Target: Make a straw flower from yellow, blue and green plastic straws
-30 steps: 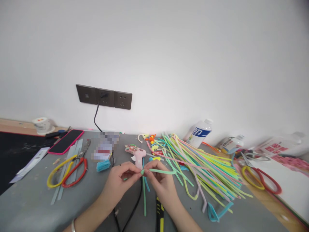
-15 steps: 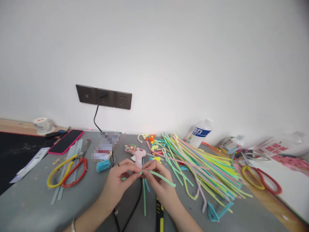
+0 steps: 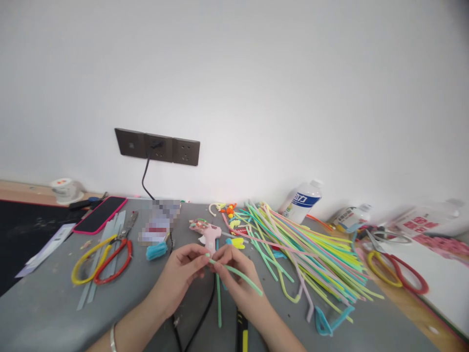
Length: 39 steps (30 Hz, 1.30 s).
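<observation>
A light green pipe cleaner (image 3: 244,277) is pinched between the fingertips of my two hands, its free end sloping down to the right. My left hand (image 3: 185,269) grips it near its short end. Close beside it, my right hand (image 3: 238,274) pinches the same stem. Just behind my fingers lies a pink glue gun (image 3: 211,238), its lower part hidden by my hands. Below them, another green pipe cleaner (image 3: 219,305) lies on the grey table (image 3: 146,313). A black and yellow handle (image 3: 242,332) sticks out by my right wrist.
A large pile of pastel pipe cleaners (image 3: 311,249) spreads to the right, with a white bottle (image 3: 301,201) behind it. Red and yellow pliers (image 3: 113,256) and a pink-edged phone (image 3: 100,215) lie left. Scissors (image 3: 397,269) rest far right. A black cord (image 3: 203,313) crosses the front.
My left hand has shifted slightly, and a short tip of the pipe cleaner now shows above its fingers. The long free end has dropped a little and moved left.
</observation>
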Tool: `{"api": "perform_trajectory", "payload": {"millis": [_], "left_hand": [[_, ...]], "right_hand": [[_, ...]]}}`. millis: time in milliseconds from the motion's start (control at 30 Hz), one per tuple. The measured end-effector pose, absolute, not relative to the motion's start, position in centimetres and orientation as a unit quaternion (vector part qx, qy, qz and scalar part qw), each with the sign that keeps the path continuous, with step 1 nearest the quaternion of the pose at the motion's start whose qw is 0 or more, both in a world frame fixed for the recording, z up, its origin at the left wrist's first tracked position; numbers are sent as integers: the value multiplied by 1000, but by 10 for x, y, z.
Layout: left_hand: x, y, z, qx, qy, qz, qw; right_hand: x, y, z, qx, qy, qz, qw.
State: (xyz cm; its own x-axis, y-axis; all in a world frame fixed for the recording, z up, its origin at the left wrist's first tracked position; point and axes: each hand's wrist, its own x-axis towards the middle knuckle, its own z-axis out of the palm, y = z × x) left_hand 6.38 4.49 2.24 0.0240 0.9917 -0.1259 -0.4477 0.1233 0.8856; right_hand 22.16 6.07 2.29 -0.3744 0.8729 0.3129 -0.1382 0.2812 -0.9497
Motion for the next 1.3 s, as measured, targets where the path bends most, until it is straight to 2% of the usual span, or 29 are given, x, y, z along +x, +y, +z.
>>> {"api": "perform_trajectory", "payload": {"millis": [300, 600, 967, 1300], "left_hand": [[60, 48, 27, 404, 429, 500, 634], [57, 52, 21, 534, 471, 450, 539], [61, 49, 23, 359, 414, 491, 677], [60, 48, 17, 345, 382, 487, 706]], "right_hand": [[223, 65, 20, -307, -663, 443, 520], [221, 65, 18, -279, -681, 437, 517], [223, 63, 22, -247, -675, 471, 512], [222, 64, 22, -237, -629, 515, 532]]}}
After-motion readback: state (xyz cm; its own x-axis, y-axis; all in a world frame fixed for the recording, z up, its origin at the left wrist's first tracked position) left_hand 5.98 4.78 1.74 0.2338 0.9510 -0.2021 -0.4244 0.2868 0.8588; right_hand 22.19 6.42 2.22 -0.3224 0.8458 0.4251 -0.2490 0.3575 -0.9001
